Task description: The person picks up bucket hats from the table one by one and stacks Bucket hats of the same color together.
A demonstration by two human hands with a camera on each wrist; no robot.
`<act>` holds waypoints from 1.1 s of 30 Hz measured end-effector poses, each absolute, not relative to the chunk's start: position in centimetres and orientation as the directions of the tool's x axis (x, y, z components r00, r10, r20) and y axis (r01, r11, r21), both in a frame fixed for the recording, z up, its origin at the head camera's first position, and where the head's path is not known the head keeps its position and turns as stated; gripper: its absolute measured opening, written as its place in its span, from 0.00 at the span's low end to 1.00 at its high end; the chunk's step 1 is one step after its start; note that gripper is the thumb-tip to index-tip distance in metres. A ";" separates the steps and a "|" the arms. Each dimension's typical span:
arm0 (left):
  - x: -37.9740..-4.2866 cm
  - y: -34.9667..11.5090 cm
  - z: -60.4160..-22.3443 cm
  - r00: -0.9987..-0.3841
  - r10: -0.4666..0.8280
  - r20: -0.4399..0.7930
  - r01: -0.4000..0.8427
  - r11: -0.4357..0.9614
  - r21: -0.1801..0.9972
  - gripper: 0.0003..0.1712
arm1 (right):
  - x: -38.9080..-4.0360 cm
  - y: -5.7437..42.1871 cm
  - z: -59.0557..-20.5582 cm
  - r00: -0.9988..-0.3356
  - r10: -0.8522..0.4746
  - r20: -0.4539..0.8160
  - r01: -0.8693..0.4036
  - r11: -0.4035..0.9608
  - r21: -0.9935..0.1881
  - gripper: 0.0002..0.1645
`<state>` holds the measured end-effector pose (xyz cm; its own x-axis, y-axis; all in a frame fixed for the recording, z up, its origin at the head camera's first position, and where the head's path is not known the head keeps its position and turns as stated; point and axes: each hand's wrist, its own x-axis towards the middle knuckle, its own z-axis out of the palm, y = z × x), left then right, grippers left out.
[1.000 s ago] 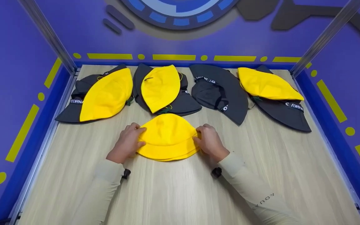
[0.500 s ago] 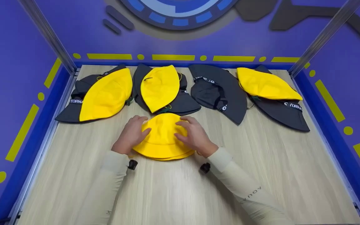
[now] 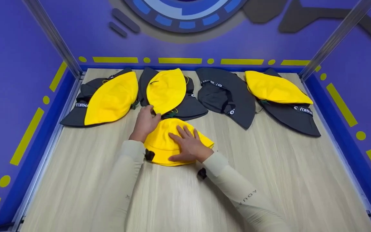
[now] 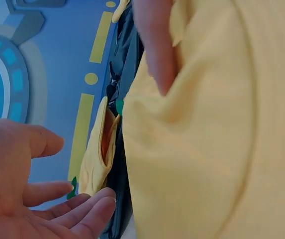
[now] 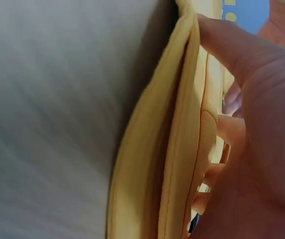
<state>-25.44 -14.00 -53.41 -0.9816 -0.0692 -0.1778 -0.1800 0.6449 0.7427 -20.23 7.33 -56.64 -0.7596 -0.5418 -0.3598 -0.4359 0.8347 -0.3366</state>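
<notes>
A yellow bucket hat (image 3: 159, 138) lies on the table in front of me; the right wrist view shows layered brim edges (image 5: 182, 139). My right hand (image 3: 190, 146) rests on it with fingers spread, thumb near the brim. Beyond it, my left hand (image 3: 146, 120) is at the lower tip of another yellow bucket hat (image 3: 166, 88), which lies on dark bucket hats (image 3: 193, 108). In the left wrist view the fingers and thumb of the left hand (image 4: 38, 184) are apart, close to that yellow hat (image 4: 93, 164).
Along the back lie a yellow hat (image 3: 113, 100) over dark ones at left, a dark bucket hat (image 3: 233, 96) right of centre, and a yellow hat (image 3: 277, 87) over a dark one at far right. Blue-purple panels (image 3: 185, 48) wall the wooden table (image 3: 179, 199) on three sides.
Both hands have let go of the near hat's sides. The left hand has moved forward to the hat behind; the right has moved inward and now lies on the near hat.
</notes>
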 end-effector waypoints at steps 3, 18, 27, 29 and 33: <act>-26.7 -13.8 -53.7 -0.973 -0.112 -0.204 -0.231 0.573 0.786 0.39 | -20.4 7.1 -56.7 -0.750 -0.547 -0.371 -0.439 0.832 -0.340 0.61; -29.2 -12.4 -53.7 -0.894 -0.250 -0.371 -0.299 -0.283 0.911 0.43 | -20.6 5.7 -56.2 -0.749 -0.541 -0.382 -0.438 0.838 -0.326 0.62; -31.2 -10.5 -53.2 -0.859 -0.227 -0.458 -0.327 -0.444 0.834 0.26 | -20.5 6.0 -56.2 -0.774 -0.512 -0.373 -0.389 0.849 -0.357 0.58; -31.5 -10.0 -53.0 -0.862 -0.217 -0.458 -0.332 -0.440 0.834 0.30 | -20.5 6.0 -56.1 -0.782 -0.504 -0.367 -0.378 0.851 -0.364 0.57; -32.0 -9.2 -52.5 -0.868 -0.171 -0.466 -0.318 -0.530 0.786 0.34 | -20.4 6.2 -56.0 -0.798 -0.492 -0.348 -0.369 0.856 -0.363 0.56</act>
<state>-31.96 -9.21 -52.51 -0.8679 -0.1713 -0.4662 -0.3176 -0.5303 0.7861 -20.39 6.16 -55.99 -0.7980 -0.4919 -0.3483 -0.3690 0.8556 -0.3629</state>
